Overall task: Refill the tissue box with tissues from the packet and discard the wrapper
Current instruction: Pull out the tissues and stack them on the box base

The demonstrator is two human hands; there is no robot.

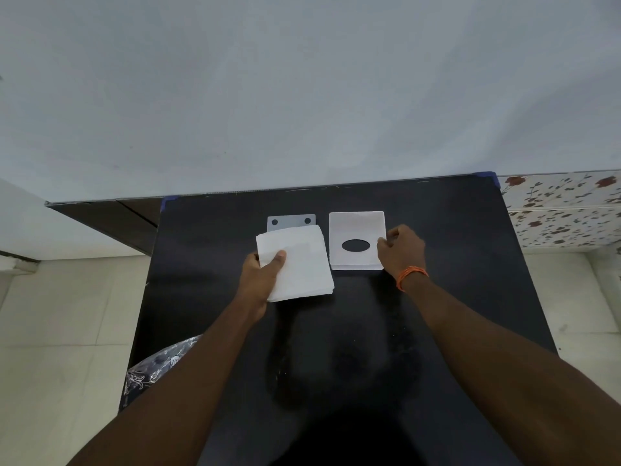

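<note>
Around the work, a black table [437,297] stands against a pale wall [302,79], with floral-patterned tiles [564,210] at the far right and a bin lined with a printed plastic bag [158,364] just off the table's left edge. A grey plate with two dark holes [291,220] lies flat at the back, its near part covered by the stack of white tissues [299,264]. Just beside it to the right sits the white tissue box [357,240], its oval slot facing up; the box's depth is hard to judge from above. Whether the bin holds a wrapper cannot be made out. The left hand [265,274] reaches forward and grips the stack at its near-left corner, thumb on top, the other fingers hidden beneath. The right hand [401,250], an orange thread band [411,276] at its wrist, rests with fingers curled against the box's right edge, pinching it.
</note>
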